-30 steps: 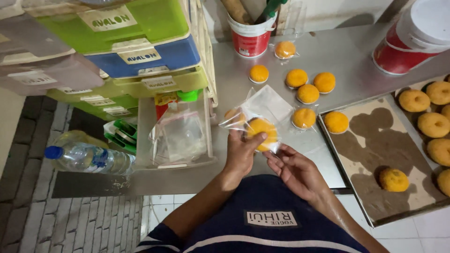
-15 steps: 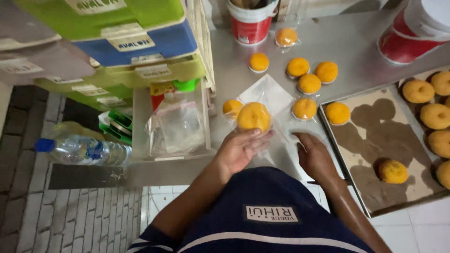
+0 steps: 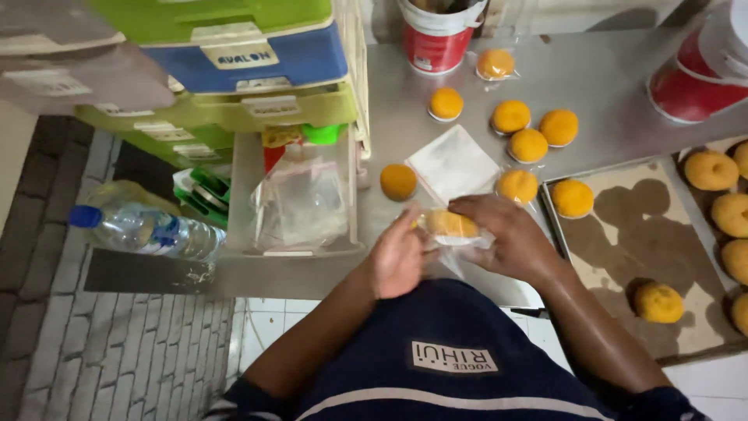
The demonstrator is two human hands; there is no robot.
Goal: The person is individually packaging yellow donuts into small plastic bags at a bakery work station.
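My left hand (image 3: 398, 257) and my right hand (image 3: 509, 236) both grip a round orange bun in a clear plastic bag (image 3: 449, 226), held just above the near edge of the steel counter (image 3: 615, 86). A stack of flat clear bags (image 3: 454, 162) lies on the counter right behind the hands. One bare orange bun (image 3: 398, 181) sits to the left of that stack. Several more buns (image 3: 530, 144) lie loose further back, one of them wrapped (image 3: 495, 63).
A baking tray lined with stained brown paper (image 3: 623, 226) holds several buns at the right. Red and white tubs (image 3: 436, 35) (image 3: 697, 74) stand at the back. Stacked plastic drawers (image 3: 241, 78), a clear bin of bags (image 3: 300, 206) and a water bottle (image 3: 148, 230) are on the left.
The bun in its bag came down from in front of the bag stack toward my body. My right hand, resting apart on the counter half a second ago, has closed onto the bag.
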